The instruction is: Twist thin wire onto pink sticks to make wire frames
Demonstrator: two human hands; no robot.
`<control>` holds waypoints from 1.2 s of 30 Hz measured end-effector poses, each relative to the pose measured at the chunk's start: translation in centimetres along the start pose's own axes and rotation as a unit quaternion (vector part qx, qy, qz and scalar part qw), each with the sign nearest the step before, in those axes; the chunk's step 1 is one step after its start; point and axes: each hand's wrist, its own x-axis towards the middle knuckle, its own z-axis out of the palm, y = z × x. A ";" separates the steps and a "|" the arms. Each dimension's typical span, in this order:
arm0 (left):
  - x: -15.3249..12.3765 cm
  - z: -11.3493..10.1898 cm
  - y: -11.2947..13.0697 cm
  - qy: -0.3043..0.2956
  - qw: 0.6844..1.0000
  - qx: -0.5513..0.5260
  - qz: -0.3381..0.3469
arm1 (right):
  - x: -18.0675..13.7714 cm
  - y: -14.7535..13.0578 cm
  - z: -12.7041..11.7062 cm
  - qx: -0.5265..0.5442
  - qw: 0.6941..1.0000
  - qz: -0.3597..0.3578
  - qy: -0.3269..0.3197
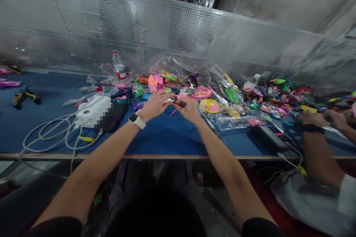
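Note:
My left hand (pixel 156 104), with a watch (pixel 134 119) on its wrist, reaches over the blue tabletop (pixel 167 137). Its fingertips close on a small white piece (pixel 168 100) whose kind I cannot make out. Close beside it, my right hand (pixel 188 108) has thumb and forefinger pinched together near that piece. Whatever lies in the pinch is too small to name. A thin pink stick (pixel 172 113) shows just below the fingers. Beyond both hands lie a pink foam shape (pixel 155 81) and a pink-and-yellow one (pixel 202 92).
Left of me stand a white power adapter (pixel 96 109) with looped cables, a dark pouch (pixel 112 116) and pliers (pixel 25 97). Bottles (pixel 119 67) and plastic-wrapped pieces line the perforated metal screen (pixel 172 33). At right are a black box (pixel 269 139) and a co-worker's hands (pixel 314 118).

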 end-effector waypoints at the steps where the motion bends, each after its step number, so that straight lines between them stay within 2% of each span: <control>1: 0.0 -0.1 0.1 -0.008 1.000 0.005 -0.008 | 0.0 0.0 -0.1 -0.010 1.000 -0.003 -0.005; 8: 0.1 -0.5 0.6 -0.053 0.997 -0.022 -0.052 | 0.0 0.8 -0.2 -0.114 0.993 -0.042 -0.016; 14: 0.2 -0.7 0.4 -0.071 0.994 -0.062 -0.062 | 0.0 1.1 -0.2 -0.242 0.966 -0.087 -0.038; 19: 0.0 -0.2 -0.3 -0.071 0.979 -0.171 -0.080 | 0.1 1.4 -0.4 -0.258 0.956 -0.123 -0.069; 25: 0.0 0.6 -1.1 -0.082 0.933 -0.333 -0.114 | 0.4 0.8 -0.7 -0.267 0.951 -0.127 -0.087; 28: 0.0 0.6 -1.3 -0.091 0.920 -0.357 -0.133 | 0.4 0.7 -0.5 -0.243 0.960 -0.105 -0.088; 30: 0.0 0.3 -1.1 -0.077 0.924 -0.353 -0.124 | 0.4 0.8 -0.2 -0.192 0.977 -0.073 -0.063; 33: 0.0 -0.2 -0.8 -0.045 0.954 -0.285 -0.087 | 0.4 1.0 0.0 -0.069 0.997 -0.002 -0.025; 36: -0.1 -0.3 -0.7 -0.038 0.981 -0.180 -0.059 | 0.4 1.2 0.1 0.045 0.997 0.049 -0.037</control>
